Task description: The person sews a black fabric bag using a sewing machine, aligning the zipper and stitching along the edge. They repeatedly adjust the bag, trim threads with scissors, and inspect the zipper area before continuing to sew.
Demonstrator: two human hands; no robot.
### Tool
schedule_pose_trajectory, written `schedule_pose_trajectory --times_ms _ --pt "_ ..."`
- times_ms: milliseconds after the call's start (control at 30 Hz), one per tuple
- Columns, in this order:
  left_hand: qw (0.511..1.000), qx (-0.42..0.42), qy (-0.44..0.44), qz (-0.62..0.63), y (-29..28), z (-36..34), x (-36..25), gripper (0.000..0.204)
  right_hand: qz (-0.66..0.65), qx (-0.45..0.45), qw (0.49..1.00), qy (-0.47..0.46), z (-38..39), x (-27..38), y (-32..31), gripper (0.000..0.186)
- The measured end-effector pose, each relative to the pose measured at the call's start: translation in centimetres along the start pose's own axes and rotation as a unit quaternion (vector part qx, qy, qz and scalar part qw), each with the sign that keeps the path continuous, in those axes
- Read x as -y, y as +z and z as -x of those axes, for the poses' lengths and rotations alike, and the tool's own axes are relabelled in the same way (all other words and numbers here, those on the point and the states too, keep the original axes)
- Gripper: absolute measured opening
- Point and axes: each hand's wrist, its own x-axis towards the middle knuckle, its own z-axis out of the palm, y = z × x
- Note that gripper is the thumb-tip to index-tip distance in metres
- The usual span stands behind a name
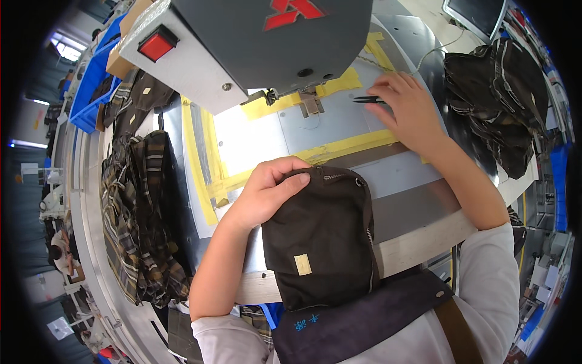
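Observation:
A dark brown zippered fabric pouch (321, 236) hangs over the near edge of the sewing machine's table, a pale tape tag (302, 264) on its lower front. My left hand (273, 188) pinches its top left edge, thumb on the front, by the zipper (333, 176). Off to the right, above the metal work plate (357, 130), my right hand (406, 106) has its fingers closed on slim black tweezers (366, 99) with the tips pointing left. The sewing machine head (279, 42) stands just beyond, its metal clamp foot (311, 102) left of the tweezers.
Yellow tape (339, 145) borders the work plate. Striped plaid and brown pieces (142, 212) are heaped at the left, below a blue bin (91, 100). More dark zippered pieces (497, 103) are piled at the right. A red switch (157, 43) sits on the machine's side.

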Motion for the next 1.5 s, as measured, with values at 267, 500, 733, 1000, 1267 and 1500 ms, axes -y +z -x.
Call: schedule_pose_trajectory --times_ms 267,500,733,1000,1267,1500 --pt "0.976 -0.061 0.052 -0.204 2.1 -1.2 -0.8 0.013 -0.391 0.185 0.890 0.141 0.6 7.1 -1.2 0.016" --pt "0.946 -0.078 0.140 -0.283 3.5 -2.1 -1.1 0.019 -0.621 0.196 0.704 0.283 0.9 6.0 -0.8 0.021" --pt "0.952 -0.087 0.128 -0.262 3.0 -2.3 0.1 0.019 -0.612 0.253 0.672 0.331 0.8 5.4 -0.3 0.024" --pt "0.841 -0.154 0.339 -0.392 2.7 -2.5 1.2 0.018 -0.408 0.059 0.911 -0.021 1.6 5.0 -0.1 0.015" --pt "0.687 -0.129 0.540 -0.468 2.3 -1.4 1.7 0.032 -0.275 -0.123 0.921 -0.249 1.8 5.5 -0.7 0.012" --pt "0.679 -0.133 0.548 -0.470 2.4 -1.3 1.6 0.034 -0.244 -0.143 0.921 -0.267 2.1 5.7 -0.9 0.009"
